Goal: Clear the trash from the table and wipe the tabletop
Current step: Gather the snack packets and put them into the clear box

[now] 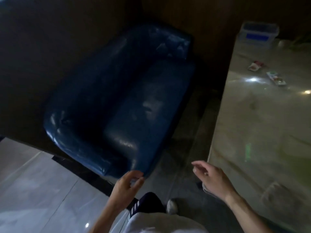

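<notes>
A pale glossy table [259, 125] runs along the right side. Two pieces of trash lie on its far part: a red and white wrapper [255, 66] and a flat white and green packet [276, 78]. My left hand [126, 185] hovers low in the middle, fingers loosely curled and apart, holding nothing, just in front of the sofa's corner. My right hand [212, 178] is raised beside the table's near edge, fingers spread, holding nothing. Both pieces of trash are far beyond either hand.
A dark blue leather sofa [121, 105] fills the middle, close to the table's left edge. A clear storage box with a blue label [257, 35] stands at the table's far end. Light floor tiles [37, 190] lie at the lower left. My leg and shoe [171, 206] show below.
</notes>
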Demonstrator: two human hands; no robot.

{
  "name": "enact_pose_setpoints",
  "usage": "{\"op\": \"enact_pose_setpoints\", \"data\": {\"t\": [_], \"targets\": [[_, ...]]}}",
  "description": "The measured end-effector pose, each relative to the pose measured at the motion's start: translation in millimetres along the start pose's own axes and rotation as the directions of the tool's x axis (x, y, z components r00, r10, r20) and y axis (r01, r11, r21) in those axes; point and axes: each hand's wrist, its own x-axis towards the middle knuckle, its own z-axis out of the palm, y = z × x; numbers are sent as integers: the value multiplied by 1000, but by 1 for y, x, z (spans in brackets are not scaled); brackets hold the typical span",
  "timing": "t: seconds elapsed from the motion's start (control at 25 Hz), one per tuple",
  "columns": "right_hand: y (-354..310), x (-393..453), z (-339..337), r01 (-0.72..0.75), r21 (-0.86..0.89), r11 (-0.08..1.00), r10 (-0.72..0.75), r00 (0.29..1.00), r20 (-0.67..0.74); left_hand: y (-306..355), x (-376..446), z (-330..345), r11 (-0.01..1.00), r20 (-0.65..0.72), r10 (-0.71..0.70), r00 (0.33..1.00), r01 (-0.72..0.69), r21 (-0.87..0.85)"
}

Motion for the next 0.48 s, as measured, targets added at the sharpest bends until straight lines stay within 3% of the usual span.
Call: {"op": "enact_pose_setpoints", "data": {"t": [0.24,0.4,0.48], "targets": [[-52,99,-20,87,37,995,-89,995,46,-21,38,-24,981,-81,-174,981,165,-99],[-61,155,-38,54,81,995,-56,998,23,-7,116,-44,985,-97,-146,985,135,-106],[-62,177,-50,31,93,995,-33,999,12,11,168,-48,991,-25,-116,993,114,-76]]}}
